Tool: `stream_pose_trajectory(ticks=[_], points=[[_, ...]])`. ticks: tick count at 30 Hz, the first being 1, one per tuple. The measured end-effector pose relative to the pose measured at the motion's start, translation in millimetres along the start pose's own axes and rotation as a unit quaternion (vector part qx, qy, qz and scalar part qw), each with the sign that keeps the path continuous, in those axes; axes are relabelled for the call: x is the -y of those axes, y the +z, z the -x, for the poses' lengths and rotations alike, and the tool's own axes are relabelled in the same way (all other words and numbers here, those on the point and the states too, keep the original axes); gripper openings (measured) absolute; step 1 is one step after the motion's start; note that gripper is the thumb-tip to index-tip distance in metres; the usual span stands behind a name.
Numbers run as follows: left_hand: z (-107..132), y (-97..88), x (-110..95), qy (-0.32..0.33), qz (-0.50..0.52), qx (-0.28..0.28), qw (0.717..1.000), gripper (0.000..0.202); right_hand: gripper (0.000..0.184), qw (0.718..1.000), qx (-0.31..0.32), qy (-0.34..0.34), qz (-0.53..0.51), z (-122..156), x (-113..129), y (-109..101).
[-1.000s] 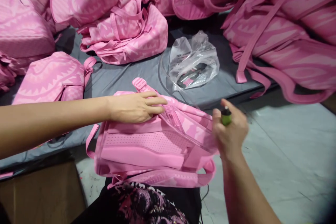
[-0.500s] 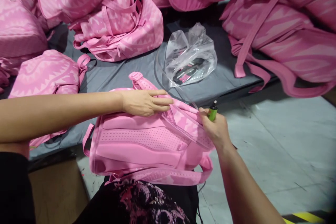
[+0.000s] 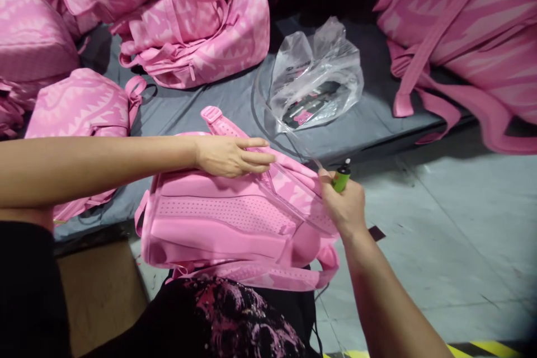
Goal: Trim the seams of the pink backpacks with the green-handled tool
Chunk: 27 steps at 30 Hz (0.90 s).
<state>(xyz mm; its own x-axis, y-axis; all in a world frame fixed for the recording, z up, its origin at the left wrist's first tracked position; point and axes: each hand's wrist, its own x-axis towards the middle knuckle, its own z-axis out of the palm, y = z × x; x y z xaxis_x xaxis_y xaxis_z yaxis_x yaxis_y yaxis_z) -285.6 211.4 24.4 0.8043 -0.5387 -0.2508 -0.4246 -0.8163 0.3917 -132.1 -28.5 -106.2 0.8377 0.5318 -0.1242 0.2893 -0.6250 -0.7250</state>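
Seemingly, steadying the bag (image 3: 222, 235), near on the lap (image 3: 247, 316), is the step: left hand (image 3: 235, 155) atop, fingers slightly apart; right hand (image 3: 346, 201) clamped around a pen (image 3: 342, 176). Next likely needs a firm hold.

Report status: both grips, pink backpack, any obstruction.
Left grip resting on pink backpack. Right grip holding green pen-like tool. Backpack over lap. Plastic bag beyond, not blocking.

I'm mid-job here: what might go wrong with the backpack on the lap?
The green pen-like tool juts from the right hand beside the backpack; its tip might mark or scratch the fabric.
The backpack rests on the lap, so it could slip if the left hand lifts.
The clear strip passes the plastic bag and might snag it.
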Motion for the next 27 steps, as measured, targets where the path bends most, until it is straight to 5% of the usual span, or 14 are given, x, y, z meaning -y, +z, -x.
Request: stream_pose_trajectory(ticks=[7, 13, 16, 20, 22, 24, 27], points=[[2, 3.7, -19, -0.019, -0.074, -0.059, 0.995, 0.031, 0.044, 1.000, 0.023, -0.014, -0.003, -2, -5, -1], [45, 4.2, -71, -0.246, -0.128, -0.131, 0.952, 0.023, 0.054, 0.998, 0.070, -0.009, 0.002, -11, -11, -17], [89, 36.5, -116, -0.394, -0.144, -0.262, 0.869, 0.024, 0.054, 0.989, 0.121, -0.068, -0.058, -28, -18, -28], [136, 139.4, -171, -0.625, -0.058, -0.479, 0.614, 0.084, 0.043, 0.968, 0.199, -0.117, -0.094, -51, -9, -26], [143, 184.9, -185, -0.652, 0.134, -0.516, 0.539, 0.087, 0.034, 0.967, 0.207, -0.127, -0.079, -50, 5, -26], [138, 207.1, -192, -0.612, 0.283, -0.516, 0.528, 0.077, 0.030, 0.965, 0.209, -0.146, -0.059, -38, 19, -28], [122, 200.1, -194, -0.605, 0.285, -0.486, 0.562, 0.077, 0.033, 0.969, 0.180, -0.168, -0.018, -10, 32, -43]])
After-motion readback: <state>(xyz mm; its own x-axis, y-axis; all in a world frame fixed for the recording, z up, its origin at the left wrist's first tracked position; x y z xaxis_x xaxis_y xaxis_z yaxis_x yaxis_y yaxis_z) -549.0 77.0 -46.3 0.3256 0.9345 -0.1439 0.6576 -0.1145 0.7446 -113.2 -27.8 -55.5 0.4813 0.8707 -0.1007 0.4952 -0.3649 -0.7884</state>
